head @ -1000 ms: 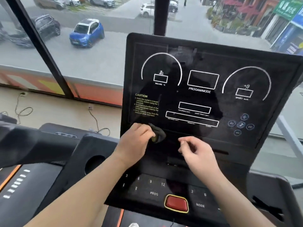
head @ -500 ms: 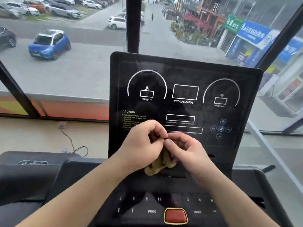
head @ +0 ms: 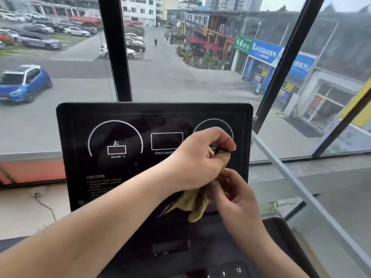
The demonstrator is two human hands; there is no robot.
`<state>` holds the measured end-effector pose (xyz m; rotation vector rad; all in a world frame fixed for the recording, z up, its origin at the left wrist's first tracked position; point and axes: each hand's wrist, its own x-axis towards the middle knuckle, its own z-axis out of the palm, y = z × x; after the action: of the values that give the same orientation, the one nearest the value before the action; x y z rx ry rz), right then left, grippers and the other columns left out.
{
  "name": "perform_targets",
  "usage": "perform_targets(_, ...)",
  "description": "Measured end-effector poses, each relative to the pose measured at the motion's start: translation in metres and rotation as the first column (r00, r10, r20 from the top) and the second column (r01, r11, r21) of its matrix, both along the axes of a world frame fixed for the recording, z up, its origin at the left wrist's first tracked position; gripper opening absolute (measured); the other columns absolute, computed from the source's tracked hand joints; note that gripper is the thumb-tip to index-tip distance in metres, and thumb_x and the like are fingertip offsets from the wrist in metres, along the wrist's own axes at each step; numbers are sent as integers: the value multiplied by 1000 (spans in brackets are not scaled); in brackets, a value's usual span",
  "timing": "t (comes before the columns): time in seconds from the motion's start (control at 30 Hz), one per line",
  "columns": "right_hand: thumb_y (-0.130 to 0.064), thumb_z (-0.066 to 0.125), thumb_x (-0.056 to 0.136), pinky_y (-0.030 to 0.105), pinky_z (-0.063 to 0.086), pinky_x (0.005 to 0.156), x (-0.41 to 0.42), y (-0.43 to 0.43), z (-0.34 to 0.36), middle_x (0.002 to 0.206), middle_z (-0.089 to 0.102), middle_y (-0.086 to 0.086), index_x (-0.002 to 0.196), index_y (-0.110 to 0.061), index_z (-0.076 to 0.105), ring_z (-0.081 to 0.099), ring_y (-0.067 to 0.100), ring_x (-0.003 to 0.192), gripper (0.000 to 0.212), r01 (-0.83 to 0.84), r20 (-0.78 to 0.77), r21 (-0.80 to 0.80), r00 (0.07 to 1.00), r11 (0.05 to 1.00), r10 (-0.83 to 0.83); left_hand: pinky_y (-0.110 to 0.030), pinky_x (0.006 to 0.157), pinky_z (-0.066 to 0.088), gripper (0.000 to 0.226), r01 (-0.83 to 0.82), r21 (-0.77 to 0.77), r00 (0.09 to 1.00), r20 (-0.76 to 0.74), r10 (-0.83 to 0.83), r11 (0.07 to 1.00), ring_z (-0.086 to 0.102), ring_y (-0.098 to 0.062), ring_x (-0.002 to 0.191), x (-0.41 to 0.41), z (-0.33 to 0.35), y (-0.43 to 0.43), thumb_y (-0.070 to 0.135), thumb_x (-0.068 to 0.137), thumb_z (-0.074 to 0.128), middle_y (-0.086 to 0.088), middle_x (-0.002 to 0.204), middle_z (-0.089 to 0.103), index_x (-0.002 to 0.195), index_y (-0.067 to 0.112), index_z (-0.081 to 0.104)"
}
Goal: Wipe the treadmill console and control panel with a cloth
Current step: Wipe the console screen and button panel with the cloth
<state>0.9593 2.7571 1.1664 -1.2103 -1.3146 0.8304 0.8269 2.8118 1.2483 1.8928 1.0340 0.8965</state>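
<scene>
Olive-yellow cloth (head: 192,203), black console (head: 124,169) with white markings

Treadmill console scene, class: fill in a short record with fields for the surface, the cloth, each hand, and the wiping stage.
surface: black glossy treadmill console, upright before a window
cloth: crumpled olive-yellow cloth, hanging between both hands in front of the console's right half
left hand: left hand pinches the cloth's top edge
right hand: right hand grips the cloth lower down
wiping stage: cloth bunched, not spread flat
</scene>
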Motion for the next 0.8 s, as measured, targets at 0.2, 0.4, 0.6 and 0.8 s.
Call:
perform_targets(0.2, -23, 50, 102, 19, 43, 100, 15, 30, 23, 127, 57, -6, 116, -35, 65, 57, 10, 119, 24, 286, 100, 288, 940, 914, -326, -22, 70, 59, 19, -104, 45, 972, 216, 92, 994, 68, -10, 71, 30, 30, 16, 11, 95, 67, 5, 80, 73, 104, 27, 71)
perform_targets(0.4, -34, 58, 102, 37, 22, 124, 36, 121, 12, 151, 41, 8, 107, -17, 69, 33, 31, 144, 21, 106, 650, 422, 657, 901, -382, -19, 72, 56, 35, -338, 283, 941, 70, 332, 898, 64, 1, 85, -14, 3, 27, 9, 91, 70, 19, 104, 62, 119, 29, 64)
perform_targets(0.6, -28, 56, 102, 59, 12, 126, 24, 161, -16, 165, 26, 22, 121, -8, 45, 14, 45, 156, 30, 2, 691, 575, 534, 818, -487, -14, 71, 51, 44, -354, 407, 917, -25, 398, 842, 61, -1, 98, -84, -42, 22, 4, 90, 71, 21, 114, 58, 128, 24, 62)
perform_targets(0.8, -39, 39, 107, 55, 14, 127, -45, 158, -12, 171, 13, 13, 157, -9, 36, 8, 38, 159, 59, -145, 799, 553, 372, 821, -472, -44, 112, 44, 43, -325, 626, 758, -276, 591, 709, 49, -24, 136, -155, -76, 17, 13, 86, 75, -4, 138, 59, 128, 11, 66)
